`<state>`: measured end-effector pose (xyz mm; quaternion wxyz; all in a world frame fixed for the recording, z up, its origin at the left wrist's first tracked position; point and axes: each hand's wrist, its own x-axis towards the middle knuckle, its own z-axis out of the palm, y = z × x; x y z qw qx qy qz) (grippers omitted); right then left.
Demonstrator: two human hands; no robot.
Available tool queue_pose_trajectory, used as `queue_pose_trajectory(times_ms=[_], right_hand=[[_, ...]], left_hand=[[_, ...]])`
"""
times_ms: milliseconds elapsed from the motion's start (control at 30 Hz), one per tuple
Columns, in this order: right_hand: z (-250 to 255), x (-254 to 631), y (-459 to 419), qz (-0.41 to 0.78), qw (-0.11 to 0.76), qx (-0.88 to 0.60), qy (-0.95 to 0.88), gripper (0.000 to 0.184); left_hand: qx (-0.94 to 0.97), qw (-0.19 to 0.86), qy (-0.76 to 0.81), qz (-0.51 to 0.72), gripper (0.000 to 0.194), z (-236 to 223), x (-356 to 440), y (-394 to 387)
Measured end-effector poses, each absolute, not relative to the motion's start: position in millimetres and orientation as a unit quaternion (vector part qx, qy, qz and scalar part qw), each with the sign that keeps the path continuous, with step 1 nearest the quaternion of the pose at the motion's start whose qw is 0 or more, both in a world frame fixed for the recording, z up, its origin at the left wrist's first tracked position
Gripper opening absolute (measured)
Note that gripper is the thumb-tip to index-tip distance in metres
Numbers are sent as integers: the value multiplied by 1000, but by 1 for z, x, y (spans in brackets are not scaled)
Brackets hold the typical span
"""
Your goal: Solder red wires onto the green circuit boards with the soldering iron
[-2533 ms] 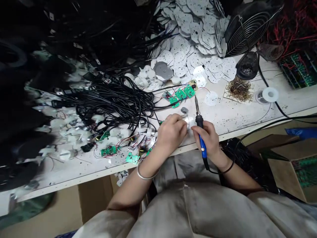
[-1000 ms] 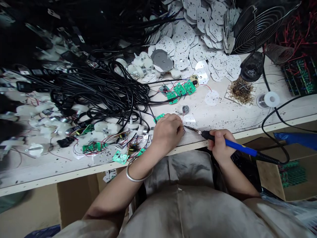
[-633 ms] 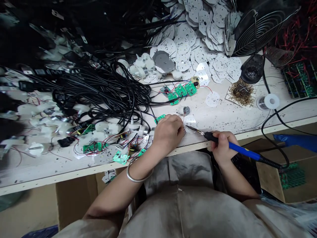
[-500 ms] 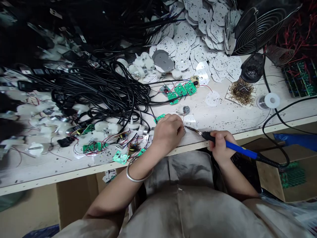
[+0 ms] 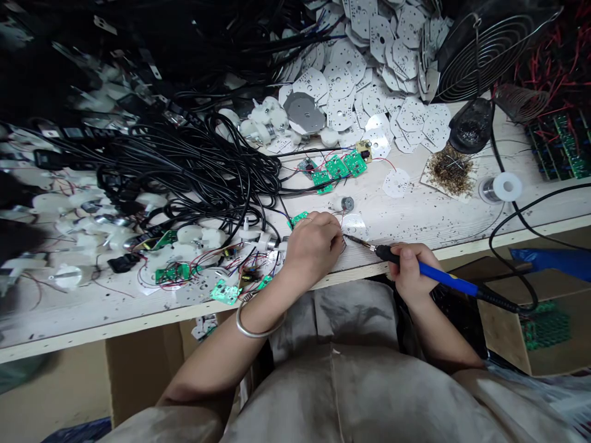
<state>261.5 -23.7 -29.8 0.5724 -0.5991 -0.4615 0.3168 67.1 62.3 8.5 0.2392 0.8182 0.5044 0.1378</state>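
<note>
My right hand [image 5: 412, 271] is closed around the black and blue handle of a soldering iron [image 5: 446, 278]. The iron's tip points left and reaches the fingertips of my left hand [image 5: 316, 246]. That left hand is closed with its fingers bent down at the bench edge; what they pinch is hidden beneath them. Just beyond the fingers lie a small grey motor [image 5: 346, 203] with a thin red wire and a pale round plate [image 5: 354, 227]. A green circuit board [image 5: 298, 219] pokes out behind my left knuckles.
Black cables [image 5: 198, 166] lie heaped to the left, beside white plastic parts and wired boards. White lamp plates [image 5: 341, 80] are piled at the back. On the right are a solder spool [image 5: 506, 187], a debris-covered pad [image 5: 449, 172] and a wire-guarded fan [image 5: 484, 58].
Almost nothing differs. Both hands and the soldering iron keep the same place, with only a very slight shift of the iron's handle.
</note>
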Motion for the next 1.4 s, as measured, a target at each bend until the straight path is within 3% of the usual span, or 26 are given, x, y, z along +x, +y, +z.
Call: queue_pose_trajectory(times_ms=[100,233,333,433,633,767,900,1033,1133,1267,1400], right_hand=[[-30,259,-23,304,575,-614,-448,26],[-26,252,-19,240,640,-610,-401,31],[-22,248,-16,232,660,-567,-435,19],[-18,245,-13,219,602,-547,-539,28],[-18,245,-3,81,456,-512,-723,43],[-21,245,-2,61,449,-523,-721,46],[-25,243,-1,59,459,-529,-711,49],[-29,242,-1,36,450,-540,-710,53],[-30,242,-2,48,437,-545,-714,50],[-32,242,-3,59,429,-555,-710,46],[-34,242,-3,57,425,-558,-710,43]], left_hand=[[819,236,504,145,17,7,67,62],[819,236,503,142,17,8,67,62],[816,238,510,134,16,9,67,63],[817,235,509,130,16,8,68,63],[845,217,467,143,15,13,60,60],[848,143,469,200,20,40,41,66],[912,99,377,127,22,60,41,91],[964,131,232,12,26,59,60,117],[963,156,220,-18,27,59,63,126],[902,286,305,112,20,62,51,122],[699,523,427,235,28,56,47,106]])
